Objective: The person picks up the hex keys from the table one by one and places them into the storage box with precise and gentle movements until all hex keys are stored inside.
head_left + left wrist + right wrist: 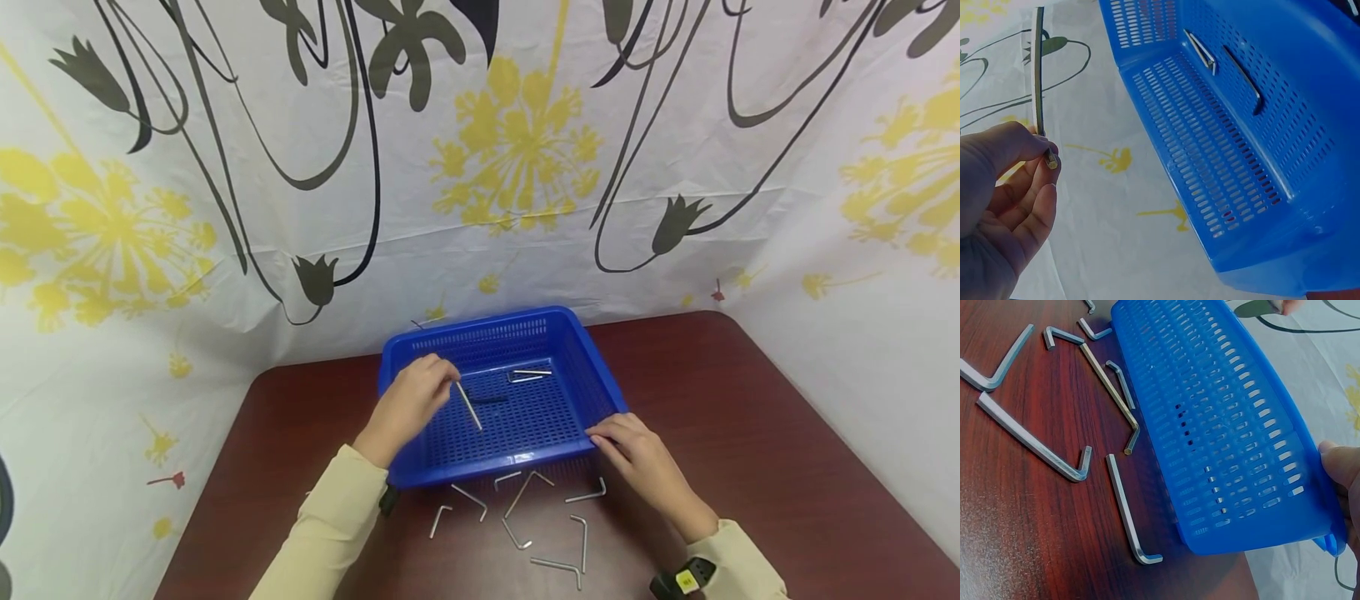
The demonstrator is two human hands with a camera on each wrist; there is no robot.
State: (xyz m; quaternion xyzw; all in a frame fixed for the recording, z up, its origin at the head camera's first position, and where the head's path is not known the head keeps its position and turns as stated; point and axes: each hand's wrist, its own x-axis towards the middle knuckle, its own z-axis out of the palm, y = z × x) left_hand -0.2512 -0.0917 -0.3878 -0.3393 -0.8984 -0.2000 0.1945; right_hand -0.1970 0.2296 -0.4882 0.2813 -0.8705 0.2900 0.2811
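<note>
My left hand (411, 404) is over the left part of a blue plastic basket (517, 460). Between thumb and fingers it pinches a metal hex key (1037, 75), whose long arm points down toward the basket floor in the head view. On the right, my right hand (648, 462) grips the basket's front right corner, with the thumb (1338, 464) over the rim. Silver hex keys (531, 372) and a dark hex key (489, 399) lie inside the basket.
Several loose L-shaped hex keys (555, 567) lie on the dark red-brown table (720, 417) before the basket. One among them looks brass-coloured (1107, 384). A white cloth with a plant pattern (420, 208) hangs behind and beside the table.
</note>
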